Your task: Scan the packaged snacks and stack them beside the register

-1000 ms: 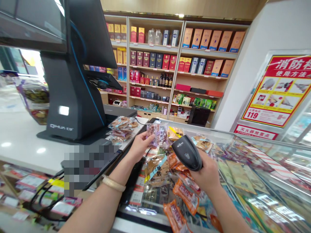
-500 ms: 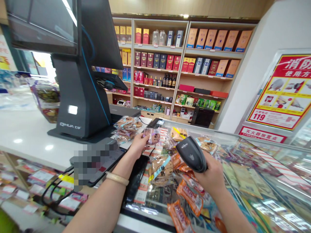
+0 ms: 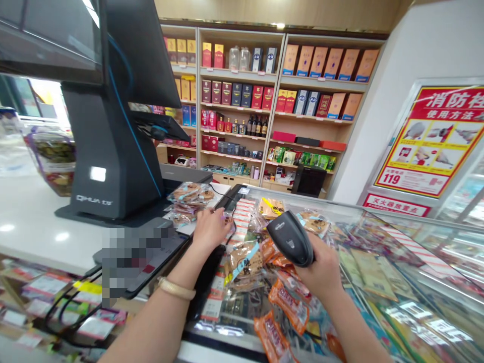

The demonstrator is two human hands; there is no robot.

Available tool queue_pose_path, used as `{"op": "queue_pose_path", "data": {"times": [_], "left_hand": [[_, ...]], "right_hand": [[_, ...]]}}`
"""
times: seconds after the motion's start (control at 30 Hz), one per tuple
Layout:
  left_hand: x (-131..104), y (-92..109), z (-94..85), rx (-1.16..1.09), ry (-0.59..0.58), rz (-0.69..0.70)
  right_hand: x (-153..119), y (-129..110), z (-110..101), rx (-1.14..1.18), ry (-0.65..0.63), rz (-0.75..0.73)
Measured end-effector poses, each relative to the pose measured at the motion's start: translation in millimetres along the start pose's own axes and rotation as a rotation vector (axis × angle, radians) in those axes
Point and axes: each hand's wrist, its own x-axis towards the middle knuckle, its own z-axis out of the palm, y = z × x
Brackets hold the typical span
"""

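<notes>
My right hand point(image 3: 321, 267) is closed round the handle of a black barcode scanner point(image 3: 290, 239), its head tilted up and to the left. My left hand point(image 3: 210, 229) is turned back-up, fingers curled over a small cookie packet point(image 3: 228, 220); only a sliver of that packet shows. Just left of it sits a pile of clear cookie packets point(image 3: 189, 194). Below and between my hands lies a larger cookie packet point(image 3: 245, 262) with a blue and yellow label. Orange-wrapped snacks point(image 3: 289, 305) are scattered beneath the scanner on the glass counter point(image 3: 230, 307).
A black checkout terminal point(image 3: 113, 146) stands on the white counter point(image 3: 26, 201) at left, with a partly blurred-out device point(image 3: 155, 252) before it. More packets point(image 3: 271, 206) lie beyond the scanner. Shelves of boxed bottles point(image 3: 280, 91) line the back wall; a red fire sign point(image 3: 431, 138) hangs right.
My left hand has turned over, so the small cookie packet's label is now covered. The view has swung slightly right. My right hand still holds the scanner in much the same pose.
</notes>
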Motion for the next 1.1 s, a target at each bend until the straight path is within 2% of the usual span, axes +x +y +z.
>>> {"op": "queue_pose_path", "data": {"times": [0.07,0.17,0.2,0.27,0.4,0.53,0.67,0.9,1.0,1.1], "left_hand": [[-4,5,-1.0,-0.064,-0.226,0.159],[-15,12,0.3,-0.18,-0.673,0.357],[-19,14,1.2,-0.154,-0.774,0.402],[-28,17,3.5,-0.038,-0.869,0.456],[-38,23,5.3,0.081,-0.868,0.461],[-31,27,-2.4,-0.036,-0.849,0.402],[-20,26,-12.1,-0.415,-0.798,0.285],[-10,24,-12.6,-1.307,-0.641,-0.163],[-10,29,-14.3,-1.495,-0.677,-0.288],[-12,32,-15.6,-1.529,-0.698,-0.334]], "right_hand": [[0,0,0,0.001,-0.012,0.008],[0,0,0,0.006,-0.018,0.01],[-1,0,0,0.009,-0.019,0.011],[-1,0,0,0.008,-0.021,0.017],[0,-1,-1,0.002,-0.02,0.018],[1,-2,-1,-0.013,-0.031,0.013],[1,-2,-1,-0.023,-0.013,0.007],[1,-2,-1,-0.008,0.016,-0.007],[1,-2,-2,0.011,-0.011,-0.028],[1,-3,-3,0.048,-0.043,-0.066]]}}
